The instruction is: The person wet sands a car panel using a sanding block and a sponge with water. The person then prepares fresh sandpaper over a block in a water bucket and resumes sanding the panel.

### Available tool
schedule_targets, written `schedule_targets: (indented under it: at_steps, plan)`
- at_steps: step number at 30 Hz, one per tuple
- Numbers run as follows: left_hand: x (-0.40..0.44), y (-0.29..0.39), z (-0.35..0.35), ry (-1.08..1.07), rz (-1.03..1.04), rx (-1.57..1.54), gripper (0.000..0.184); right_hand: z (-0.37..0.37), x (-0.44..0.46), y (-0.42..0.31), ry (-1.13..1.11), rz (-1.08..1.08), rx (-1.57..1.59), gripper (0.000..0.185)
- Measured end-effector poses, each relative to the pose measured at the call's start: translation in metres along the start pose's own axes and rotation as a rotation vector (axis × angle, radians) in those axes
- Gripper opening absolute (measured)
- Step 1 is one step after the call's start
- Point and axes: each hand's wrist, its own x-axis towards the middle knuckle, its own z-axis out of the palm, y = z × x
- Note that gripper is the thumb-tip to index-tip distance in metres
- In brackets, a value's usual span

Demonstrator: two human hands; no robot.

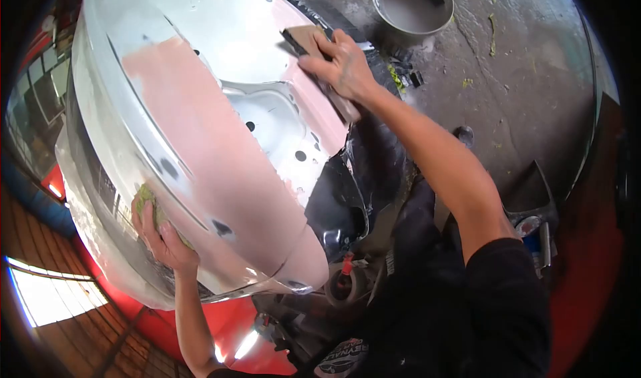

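A car's rear body [234, 21] fills the left and middle, white with pink patches of filler [214, 131]. My right hand [346, 68] is closed around a long tan sanding block [308, 42], which lies along the pink edge of the panel on the far right side. My left hand [163, 241] presses a yellow-green sponge [146, 200] against the curved bodywork beside the rear window glass. Between the hands is a white recess [267, 118] with dark holes. Part of the sponge is hidden beneath my left palm.
A round basin [400, 28] of greyish water stands on the concrete floor [514, 78], with a small dark block in it. Black trim [340, 198] hangs below the panel's corner. A red-topped bottle [346, 268] and cans [529, 226] are near my body.
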Motion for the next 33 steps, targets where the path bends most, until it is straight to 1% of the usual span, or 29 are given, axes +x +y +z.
schedule_targets:
  at_steps: [2,4,5,7,8,9,11,13,15,17,19,20,23,24,26,27,28,29,31,32,33]
  plan:
    - [0.003,-0.001,0.003,0.013,0.003,0.006,0.048,0.000,-0.012,-0.009,0.021,0.057,0.166,0.081]
    - [0.005,0.000,0.005,0.017,0.017,-0.032,0.049,-0.003,-0.043,-0.009,-0.092,0.033,0.015,0.094]
    - [0.005,0.000,0.004,0.012,0.019,-0.046,0.049,-0.005,-0.063,-0.011,-0.125,-0.033,0.034,0.101]
    - [0.006,-0.004,0.006,0.013,0.054,-0.031,0.049,-0.004,-0.053,-0.008,-0.131,-0.075,0.017,0.096]
    - [0.006,-0.004,0.003,0.005,0.074,-0.022,0.050,0.000,-0.037,-0.008,-0.100,-0.037,0.060,0.092]
    - [0.002,-0.002,0.000,-0.009,0.045,-0.009,0.049,0.000,-0.015,-0.011,-0.076,0.005,0.099,0.087]
    - [0.004,-0.001,0.002,-0.001,0.004,0.011,0.049,0.001,0.009,-0.001,-0.033,-0.163,-0.092,0.074]
    - [0.005,0.000,0.001,0.020,0.038,0.016,0.048,0.006,0.000,-0.003,-0.001,-0.026,-0.072,0.072]
    - [0.007,-0.002,0.004,0.022,0.068,0.004,0.047,-0.001,-0.040,-0.004,-0.102,-0.049,0.016,0.081]
    - [0.010,-0.002,0.005,0.023,0.107,-0.010,0.047,-0.002,-0.036,-0.003,-0.131,-0.075,-0.039,0.078]
    - [0.006,-0.001,0.003,0.022,0.049,0.005,0.047,0.011,0.001,0.004,0.006,-0.146,-0.153,0.072]
    - [0.004,-0.001,0.004,0.038,0.021,0.012,0.047,0.012,0.023,0.005,0.002,-0.142,-0.222,0.068]
    - [0.000,-0.003,0.004,0.016,-0.046,-0.051,0.050,-0.010,0.049,-0.007,-0.185,-0.065,-0.158,0.084]
    - [0.002,-0.002,0.005,0.027,-0.020,-0.047,0.049,-0.010,0.050,0.005,-0.162,0.021,-0.042,0.081]
    - [0.006,-0.001,0.005,0.043,0.029,-0.030,0.047,-0.022,0.043,0.020,-0.073,0.086,0.167,0.079]
    - [0.005,-0.002,0.004,0.032,0.019,-0.040,0.048,-0.027,0.037,0.031,-0.030,0.127,0.272,0.078]
    - [0.003,-0.005,0.003,0.018,0.007,-0.051,0.049,-0.026,0.032,0.038,0.084,0.163,0.160,0.081]
    - [0.002,-0.006,0.004,0.005,-0.006,-0.062,0.050,-0.026,0.026,0.046,0.065,0.165,0.162,0.081]
    - [0.002,-0.006,0.003,0.004,-0.001,-0.072,0.050,-0.038,0.000,0.018,0.027,0.171,0.172,0.079]
    - [0.003,-0.006,0.004,0.008,0.004,-0.077,0.050,-0.041,-0.010,-0.002,-0.028,0.206,0.123,0.074]
    - [0.004,-0.005,0.005,0.016,0.006,-0.058,0.049,-0.038,-0.019,-0.010,-0.034,0.214,0.134,0.073]
